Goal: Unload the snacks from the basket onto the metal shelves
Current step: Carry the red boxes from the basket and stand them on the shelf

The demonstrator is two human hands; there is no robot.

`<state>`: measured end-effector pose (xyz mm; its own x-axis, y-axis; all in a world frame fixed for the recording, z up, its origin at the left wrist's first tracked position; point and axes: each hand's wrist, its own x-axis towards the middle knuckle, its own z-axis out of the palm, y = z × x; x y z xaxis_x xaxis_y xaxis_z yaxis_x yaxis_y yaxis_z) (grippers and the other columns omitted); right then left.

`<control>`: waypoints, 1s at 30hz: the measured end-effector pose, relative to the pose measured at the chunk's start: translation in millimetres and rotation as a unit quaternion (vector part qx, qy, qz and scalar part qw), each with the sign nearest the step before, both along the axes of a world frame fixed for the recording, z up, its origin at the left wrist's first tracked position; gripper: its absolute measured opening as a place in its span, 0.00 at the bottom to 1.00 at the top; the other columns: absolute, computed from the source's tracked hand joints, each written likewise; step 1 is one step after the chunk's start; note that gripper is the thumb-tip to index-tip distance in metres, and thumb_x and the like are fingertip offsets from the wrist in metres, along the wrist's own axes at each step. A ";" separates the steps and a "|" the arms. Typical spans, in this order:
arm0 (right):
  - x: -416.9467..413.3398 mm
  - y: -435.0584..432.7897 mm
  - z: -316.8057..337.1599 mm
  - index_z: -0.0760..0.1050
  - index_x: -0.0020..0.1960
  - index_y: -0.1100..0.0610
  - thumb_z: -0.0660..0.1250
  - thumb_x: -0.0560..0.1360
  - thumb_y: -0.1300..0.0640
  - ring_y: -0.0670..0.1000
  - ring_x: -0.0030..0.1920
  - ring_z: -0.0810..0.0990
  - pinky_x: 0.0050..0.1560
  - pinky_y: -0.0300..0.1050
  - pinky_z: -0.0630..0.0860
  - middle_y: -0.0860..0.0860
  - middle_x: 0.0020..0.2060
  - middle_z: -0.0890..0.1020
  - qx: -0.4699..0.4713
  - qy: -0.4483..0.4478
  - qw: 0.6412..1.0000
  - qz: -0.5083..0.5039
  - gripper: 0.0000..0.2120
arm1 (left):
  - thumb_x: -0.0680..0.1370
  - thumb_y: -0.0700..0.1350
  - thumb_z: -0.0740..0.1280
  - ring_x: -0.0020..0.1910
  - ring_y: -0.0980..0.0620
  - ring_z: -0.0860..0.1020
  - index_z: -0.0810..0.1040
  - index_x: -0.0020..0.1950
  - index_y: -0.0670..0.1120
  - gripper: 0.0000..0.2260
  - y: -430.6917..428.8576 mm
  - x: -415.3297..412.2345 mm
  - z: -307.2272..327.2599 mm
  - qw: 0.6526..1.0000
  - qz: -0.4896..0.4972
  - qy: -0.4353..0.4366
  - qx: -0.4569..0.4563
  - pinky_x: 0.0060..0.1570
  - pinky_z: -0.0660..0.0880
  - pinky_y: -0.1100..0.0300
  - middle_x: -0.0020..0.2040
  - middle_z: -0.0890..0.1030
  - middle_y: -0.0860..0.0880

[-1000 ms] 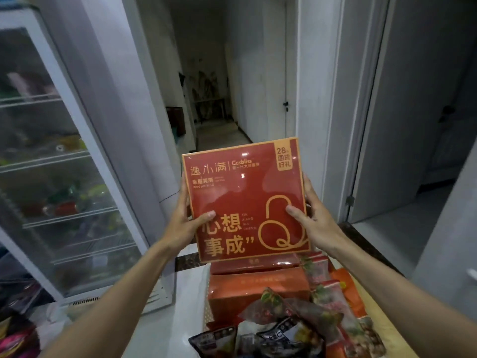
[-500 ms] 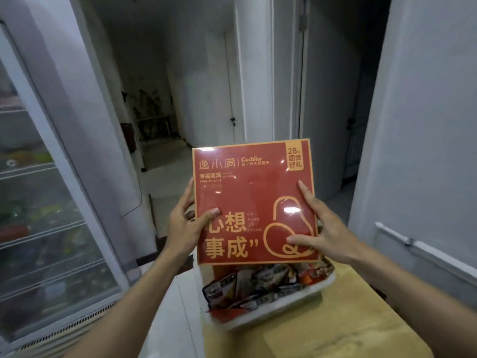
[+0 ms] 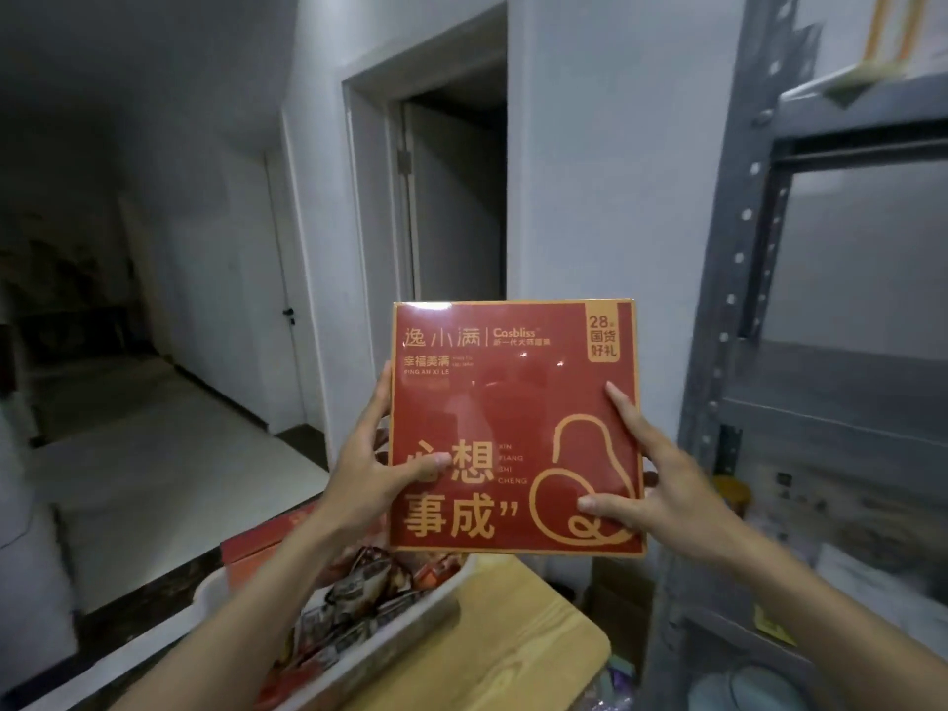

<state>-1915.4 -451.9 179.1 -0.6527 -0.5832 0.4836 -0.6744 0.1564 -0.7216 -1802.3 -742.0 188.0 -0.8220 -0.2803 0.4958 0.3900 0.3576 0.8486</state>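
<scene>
A pale wooden tabletop [image 3: 518, 638] with visible grain and a rounded corner fills the bottom of the view. On it stands a white plastic basket [image 3: 410, 615] with a smooth thick rim. The basket holds glossy, crinkled snack packets [image 3: 359, 590] and, at its far end, a flat orange-red carton [image 3: 267, 541].

Above the basket, clear of it, both hands hold up a square, flat red box [image 3: 513, 402]. It faces the camera upright, has gold lettering and a gourd outline, and its film wrap catches the light. The left hand [image 3: 369, 479] grips the left edge with the thumb laid across the front; its fingers go behind. The right hand [image 3: 656, 484] clasps the lower right edge, thumb on the front and forefinger stretched up along the side.

Just right of the box rise the grey metal shelves [image 3: 718, 351], whose upright is punched with holes and whose boards are dull and flat. Behind is a white wall with a dark open doorway [image 3: 451, 197], and farther left a dim corridor with a closed white door [image 3: 287, 279].
</scene>
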 end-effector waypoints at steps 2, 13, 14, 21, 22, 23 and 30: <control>2.5 39.3 3.7 0.49 0.73 0.25 0.79 0.63 0.47 0.42 0.63 0.76 0.57 0.46 0.80 0.41 0.69 0.67 -0.016 0.003 0.999 -0.028 0.52 | 0.67 0.46 0.77 0.54 0.67 0.78 0.49 0.76 0.69 0.49 34.3 -16.7 5.7 1.000 -0.028 0.010 -0.007 0.41 0.80 0.65 0.62 0.72 0.64; -6.4 233.1 42.0 0.51 0.72 0.24 0.79 0.63 0.50 0.47 0.63 0.77 0.57 0.52 0.81 0.45 0.68 0.68 -0.047 0.016 0.990 -0.130 0.51 | 0.65 0.52 0.80 0.61 0.61 0.77 0.53 0.70 0.76 0.46 214.9 -95.0 44.5 0.991 -0.121 0.053 -0.024 0.50 0.79 0.63 0.66 0.74 0.61; -10.6 245.9 46.0 0.51 0.72 0.24 0.79 0.63 0.50 0.47 0.63 0.77 0.56 0.52 0.81 0.45 0.68 0.67 -0.049 0.018 0.989 -0.136 0.51 | 0.65 0.54 0.80 0.62 0.58 0.77 0.52 0.71 0.75 0.47 227.9 -103.4 49.2 0.990 -0.130 0.055 -0.024 0.54 0.79 0.58 0.67 0.73 0.59; -48.1 318.6 74.1 0.51 0.71 0.23 0.78 0.63 0.52 0.38 0.59 0.77 0.52 0.37 0.80 0.41 0.67 0.67 -0.062 0.050 0.979 -0.189 0.51 | 0.71 0.48 0.75 0.60 0.62 0.77 0.48 0.74 0.71 0.45 311.1 -169.4 78.4 0.979 -0.184 0.077 -0.040 0.52 0.77 0.63 0.64 0.75 0.61; -54.9 327.3 77.6 0.51 0.70 0.23 0.78 0.63 0.53 0.38 0.59 0.77 0.51 0.36 0.80 0.41 0.67 0.66 -0.062 0.052 0.977 -0.196 0.50 | 0.72 0.47 0.75 0.60 0.61 0.78 0.47 0.76 0.69 0.45 320.9 -181.4 80.9 0.977 -0.196 0.079 -0.039 0.53 0.78 0.62 0.64 0.75 0.60; -62.5 335.5 80.5 0.51 0.70 0.24 0.77 0.63 0.53 0.38 0.58 0.77 0.51 0.36 0.80 0.41 0.67 0.66 -0.060 0.055 0.975 -0.205 0.51 | 0.73 0.46 0.74 0.59 0.61 0.78 0.46 0.76 0.68 0.45 330.3 -193.4 83.6 0.974 -0.206 0.081 -0.039 0.53 0.79 0.61 0.63 0.75 0.61; -127.4 383.9 87.4 0.47 0.70 0.23 0.76 0.67 0.56 0.39 0.57 0.74 0.44 0.33 0.80 0.41 0.65 0.62 -0.042 0.058 0.957 -0.282 0.51 | 0.74 0.45 0.73 0.56 0.63 0.79 0.47 0.74 0.70 0.43 388.1 -288.4 99.3 0.961 -0.256 0.100 -0.044 0.49 0.79 0.64 0.58 0.74 0.67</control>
<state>-2042.8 -68.0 266.5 -0.7911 -0.1105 0.6016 -0.5764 0.4640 -0.6727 -2090.7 -353.9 287.2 -0.7266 0.1852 0.6617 0.6861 0.1425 0.7135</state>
